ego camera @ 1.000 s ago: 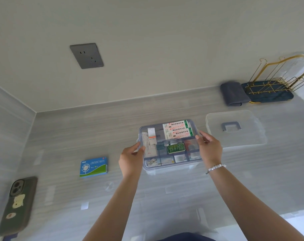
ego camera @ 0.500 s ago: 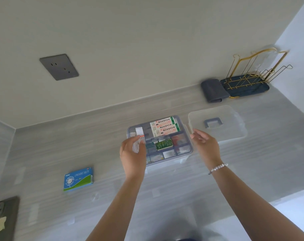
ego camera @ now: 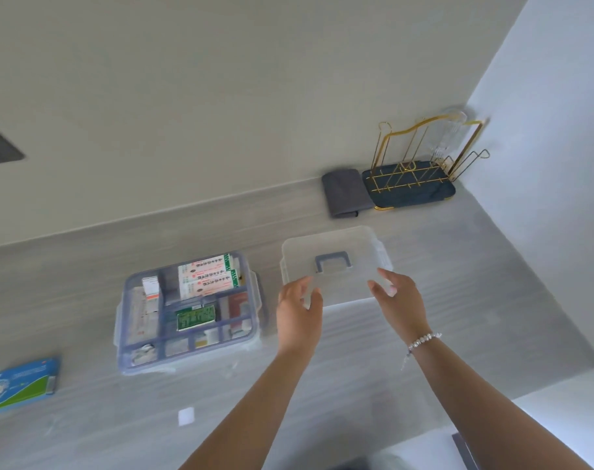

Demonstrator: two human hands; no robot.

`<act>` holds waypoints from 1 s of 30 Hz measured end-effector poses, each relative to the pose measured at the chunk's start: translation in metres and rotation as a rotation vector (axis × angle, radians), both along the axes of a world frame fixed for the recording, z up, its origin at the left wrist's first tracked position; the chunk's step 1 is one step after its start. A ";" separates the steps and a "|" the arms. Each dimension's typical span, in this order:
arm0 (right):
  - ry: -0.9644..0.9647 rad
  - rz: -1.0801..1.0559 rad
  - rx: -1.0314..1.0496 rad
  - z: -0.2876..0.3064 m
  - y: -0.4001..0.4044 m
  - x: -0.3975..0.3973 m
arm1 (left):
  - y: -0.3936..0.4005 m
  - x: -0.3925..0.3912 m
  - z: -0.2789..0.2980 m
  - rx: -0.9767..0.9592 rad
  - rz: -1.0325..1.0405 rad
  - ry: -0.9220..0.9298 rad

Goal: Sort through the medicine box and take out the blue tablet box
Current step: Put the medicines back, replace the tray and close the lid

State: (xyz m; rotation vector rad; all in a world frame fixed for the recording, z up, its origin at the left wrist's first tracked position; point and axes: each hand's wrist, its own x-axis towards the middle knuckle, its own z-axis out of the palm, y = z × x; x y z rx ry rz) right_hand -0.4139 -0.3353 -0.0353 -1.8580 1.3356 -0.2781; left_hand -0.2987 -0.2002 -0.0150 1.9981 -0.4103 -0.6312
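The clear medicine box (ego camera: 251,337) stands open on the grey counter, its tray compartments holding several packets and small cartons. Far to its left, on the counter, lies the blue tablet box (ego camera: 19,385), blue and green on top. To the right of the medicine box lies its translucent lid (ego camera: 336,242) with a grey handle. My left hand (ego camera: 299,312) and my right hand (ego camera: 402,301) are both at the lid's near edge with fingers spread and relaxed. Whether they touch the lid is unclear. Neither hand holds anything.
A folded grey cloth (ego camera: 344,193) and a dark tray with a gold wire rack (ego camera: 414,178) stand in the back right corner by the wall. A small white scrap (ego camera: 186,416) lies on the counter in front of the medicine box.
Both hands have left the sides of the medicine box and moved right to the lid. The view has swung right, so the phone is out of sight.
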 end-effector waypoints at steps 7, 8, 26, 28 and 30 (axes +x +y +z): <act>0.107 0.039 0.125 -0.028 -0.051 -0.011 | -0.022 0.006 -0.048 0.261 0.082 0.140; 0.106 0.051 0.172 -0.031 -0.054 -0.010 | -0.023 0.008 -0.051 0.272 0.094 0.171; -0.299 -0.094 0.062 0.035 -0.048 -0.019 | -0.022 0.012 0.014 -0.150 0.156 -0.003; -0.376 -0.110 0.055 0.052 -0.041 -0.017 | -0.017 0.017 0.030 -0.216 0.137 -0.049; -0.433 -0.084 0.034 0.070 -0.034 -0.012 | -0.010 0.026 0.050 -0.252 0.121 -0.105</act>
